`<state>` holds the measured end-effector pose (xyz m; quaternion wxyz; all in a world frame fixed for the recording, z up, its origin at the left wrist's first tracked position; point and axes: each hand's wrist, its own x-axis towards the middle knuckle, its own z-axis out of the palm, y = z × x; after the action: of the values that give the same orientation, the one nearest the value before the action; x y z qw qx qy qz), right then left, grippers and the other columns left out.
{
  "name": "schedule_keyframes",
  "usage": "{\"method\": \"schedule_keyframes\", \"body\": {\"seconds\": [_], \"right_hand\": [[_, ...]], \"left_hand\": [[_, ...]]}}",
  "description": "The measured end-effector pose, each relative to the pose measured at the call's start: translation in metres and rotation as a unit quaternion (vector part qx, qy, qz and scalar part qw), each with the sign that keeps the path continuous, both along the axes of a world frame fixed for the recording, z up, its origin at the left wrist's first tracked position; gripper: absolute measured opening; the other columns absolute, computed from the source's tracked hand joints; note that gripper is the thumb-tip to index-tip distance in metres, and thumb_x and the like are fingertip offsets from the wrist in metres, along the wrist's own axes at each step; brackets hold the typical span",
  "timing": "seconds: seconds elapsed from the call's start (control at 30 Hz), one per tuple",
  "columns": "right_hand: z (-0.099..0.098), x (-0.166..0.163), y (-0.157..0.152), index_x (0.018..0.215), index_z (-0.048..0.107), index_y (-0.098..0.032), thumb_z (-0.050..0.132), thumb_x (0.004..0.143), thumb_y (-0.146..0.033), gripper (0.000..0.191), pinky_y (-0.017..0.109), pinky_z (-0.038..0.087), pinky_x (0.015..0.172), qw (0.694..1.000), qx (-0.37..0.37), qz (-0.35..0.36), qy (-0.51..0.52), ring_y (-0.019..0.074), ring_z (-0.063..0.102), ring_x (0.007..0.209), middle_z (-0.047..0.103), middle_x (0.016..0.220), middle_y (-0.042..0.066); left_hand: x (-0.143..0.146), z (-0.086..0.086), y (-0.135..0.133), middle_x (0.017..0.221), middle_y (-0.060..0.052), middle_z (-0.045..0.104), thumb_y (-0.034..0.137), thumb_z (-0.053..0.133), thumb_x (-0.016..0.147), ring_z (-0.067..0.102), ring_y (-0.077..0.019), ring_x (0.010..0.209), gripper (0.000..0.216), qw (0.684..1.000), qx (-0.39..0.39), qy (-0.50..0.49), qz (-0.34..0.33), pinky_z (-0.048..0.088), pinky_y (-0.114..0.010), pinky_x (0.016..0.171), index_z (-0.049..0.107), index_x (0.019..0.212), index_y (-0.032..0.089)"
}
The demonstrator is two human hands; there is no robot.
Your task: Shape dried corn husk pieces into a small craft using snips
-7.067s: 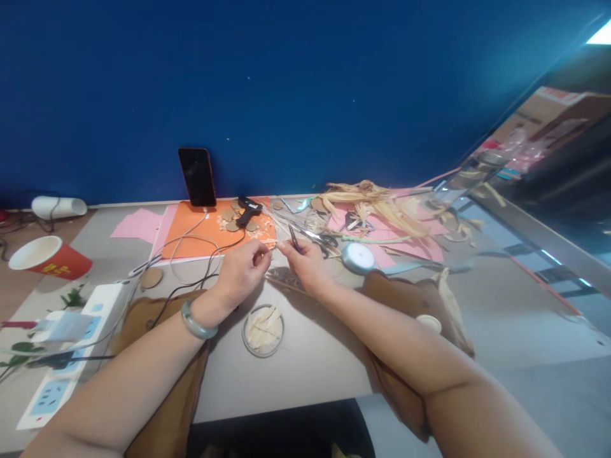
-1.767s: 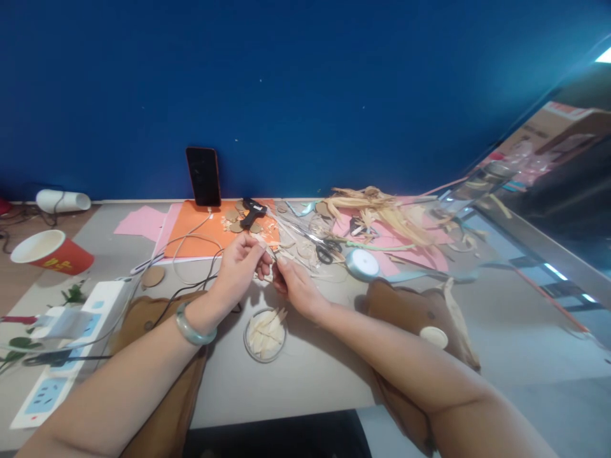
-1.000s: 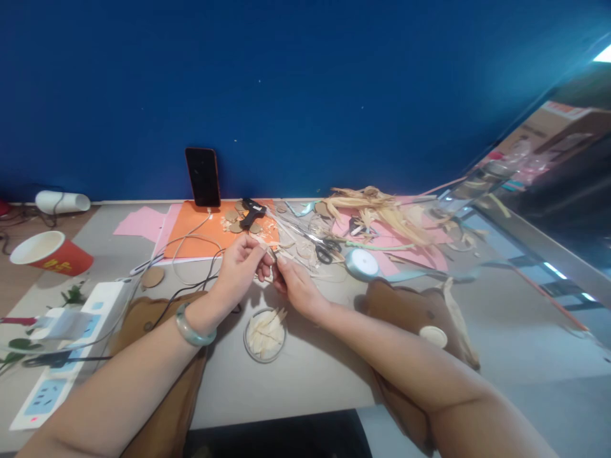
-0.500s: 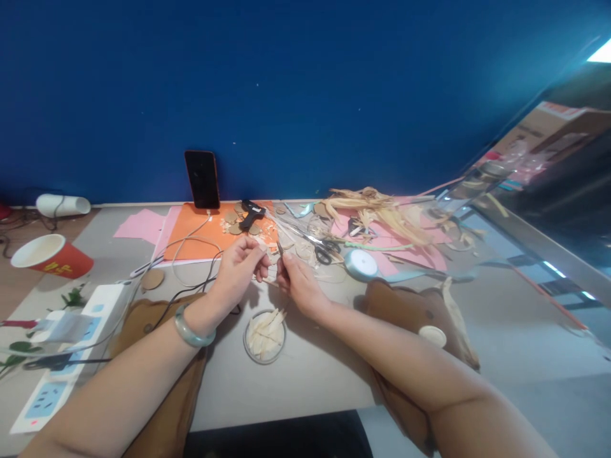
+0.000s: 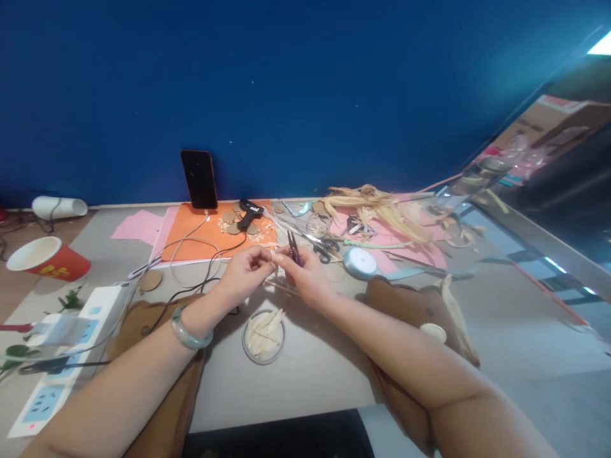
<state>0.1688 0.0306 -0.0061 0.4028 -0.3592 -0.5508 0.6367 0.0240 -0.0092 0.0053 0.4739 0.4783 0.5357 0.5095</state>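
Observation:
My left hand (image 5: 245,275), with a pale green bangle on the wrist, is closed in a pinch on a small pale husk piece at its fingertips. My right hand (image 5: 308,275) is closed round small dark snips (image 5: 293,245) whose blades point up and away. The two hands meet fingertip to fingertip above the grey table. Just below them sits a small round clear dish (image 5: 263,327) holding several cut husk pieces.
An orange sheet (image 5: 200,235) carries a black glue gun (image 5: 249,212) and brown discs; a phone (image 5: 198,179) leans on the blue wall. Scissors (image 5: 319,242), a ribbon spool (image 5: 359,261) and dried husks (image 5: 377,207) lie right. A power strip (image 5: 71,340) and red cup (image 5: 45,257) stand left.
Both hands have dropped slightly toward me. The right hand has turned so the snips' blades now stick up above the fingers.

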Motion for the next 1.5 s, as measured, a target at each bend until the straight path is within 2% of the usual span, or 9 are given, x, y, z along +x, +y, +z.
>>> {"method": "schedule_keyframes", "body": {"seconds": [0.1, 0.17, 0.43, 0.6, 0.83, 1.0, 1.13, 1.23, 1.5], "right_hand": [[0.002, 0.0, 0.0, 0.077, 0.059, -0.016, 0.072, 0.073, -0.04, 0.027, 0.023, 0.022, 0.043, 1.0, -0.014, 0.012, -0.005, 0.0064, 0.032, 0.043, 0.041, 0.048, -0.007], [0.003, -0.001, 0.001, 0.074, 0.056, -0.017, 0.071, 0.072, -0.038, 0.026, 0.023, 0.02, 0.041, 0.999, -0.028, 0.014, 0.006, 0.0059, 0.03, 0.041, 0.038, 0.046, -0.008], [0.001, -0.003, 0.0, 0.07, 0.051, -0.019, 0.072, 0.068, -0.035, 0.027, 0.021, 0.017, 0.039, 0.996, -0.079, 0.016, 0.036, 0.0043, 0.025, 0.038, 0.033, 0.045, -0.01], [0.0, -0.003, 0.0, 0.074, 0.052, -0.019, 0.073, 0.069, -0.039, 0.03, 0.021, 0.015, 0.038, 0.994, -0.089, 0.03, 0.056, 0.0042, 0.024, 0.038, 0.031, 0.045, -0.011], [-0.003, -0.003, 0.001, 0.076, 0.051, -0.02, 0.074, 0.072, -0.043, 0.033, 0.021, 0.015, 0.038, 0.994, -0.078, 0.043, 0.065, 0.0043, 0.023, 0.038, 0.03, 0.045, -0.011], [-0.005, -0.002, -0.001, 0.076, 0.051, -0.019, 0.072, 0.075, -0.046, 0.034, 0.021, 0.02, 0.04, 0.999, -0.019, 0.045, 0.014, 0.0053, 0.028, 0.041, 0.036, 0.049, -0.009], [-0.006, -0.002, -0.005, 0.078, 0.051, -0.019, 0.052, 0.086, -0.059, 0.041, 0.021, 0.018, 0.04, 0.997, -0.031, 0.07, 0.013, 0.0065, 0.023, 0.041, 0.03, 0.048, -0.009], [-0.007, -0.003, -0.006, 0.077, 0.051, -0.019, 0.041, 0.09, -0.062, 0.045, 0.022, 0.017, 0.039, 0.995, -0.052, 0.086, 0.016, 0.0073, 0.022, 0.041, 0.029, 0.049, -0.009], [-0.008, -0.005, -0.009, 0.074, 0.048, -0.019, 0.046, 0.087, -0.064, 0.046, 0.022, 0.017, 0.041, 0.995, -0.029, 0.095, 0.009, 0.0073, 0.022, 0.043, 0.03, 0.049, -0.008]], "left_hand": [[0.0, -0.002, 0.0, 0.057, 0.003, 0.057, 0.022, 0.07, 0.067, 0.049, -0.0086, 0.051, 0.012, 0.999, 0.007, 0.044, -0.012, 0.039, -0.02, 0.05, 0.06, 0.066, 0.017], [-0.001, -0.001, 0.0, 0.058, 0.003, 0.058, 0.023, 0.07, 0.066, 0.05, -0.0092, 0.052, 0.013, 0.999, -0.003, 0.039, -0.014, 0.04, -0.021, 0.052, 0.059, 0.065, 0.017], [-0.004, 0.007, 0.001, 0.06, 0.001, 0.061, 0.026, 0.074, 0.065, 0.054, -0.01, 0.058, 0.018, 0.995, -0.004, -0.092, 0.047, 0.042, -0.021, 0.059, 0.06, 0.066, 0.016], [-0.005, 0.006, 0.001, 0.06, 0.001, 0.061, 0.029, 0.077, 0.066, 0.053, -0.009, 0.058, 0.022, 0.992, 0.01, -0.124, 0.033, 0.042, -0.022, 0.061, 0.059, 0.065, 0.015], [-0.004, 0.005, 0.001, 0.062, 0.0, 0.063, 0.029, 0.08, 0.064, 0.055, -0.0094, 0.059, 0.023, 0.992, 0.02, -0.119, 0.046, 0.044, -0.022, 0.063, 0.062, 0.066, 0.015], [-0.006, 0.006, 0.002, 0.061, 0.001, 0.063, 0.027, 0.079, 0.063, 0.055, -0.0094, 0.058, 0.021, 0.988, 0.02, -0.137, 0.067, 0.046, -0.023, 0.062, 0.063, 0.069, 0.015], [-0.007, 0.009, 0.001, 0.059, 0.002, 0.062, 0.027, 0.079, 0.064, 0.054, -0.0085, 0.056, 0.022, 0.986, 0.011, -0.145, 0.079, 0.044, -0.022, 0.06, 0.062, 0.068, 0.014], [-0.008, 0.009, 0.002, 0.06, 0.001, 0.062, 0.028, 0.079, 0.063, 0.055, -0.0089, 0.056, 0.023, 0.986, 0.009, -0.145, 0.083, 0.044, -0.022, 0.06, 0.063, 0.07, 0.014], [-0.004, 0.01, 0.001, 0.058, 0.001, 0.063, 0.03, 0.081, 0.062, 0.056, -0.0088, 0.057, 0.025, 0.985, 0.007, -0.149, 0.083, 0.046, -0.022, 0.062, 0.062, 0.067, 0.014]]}}
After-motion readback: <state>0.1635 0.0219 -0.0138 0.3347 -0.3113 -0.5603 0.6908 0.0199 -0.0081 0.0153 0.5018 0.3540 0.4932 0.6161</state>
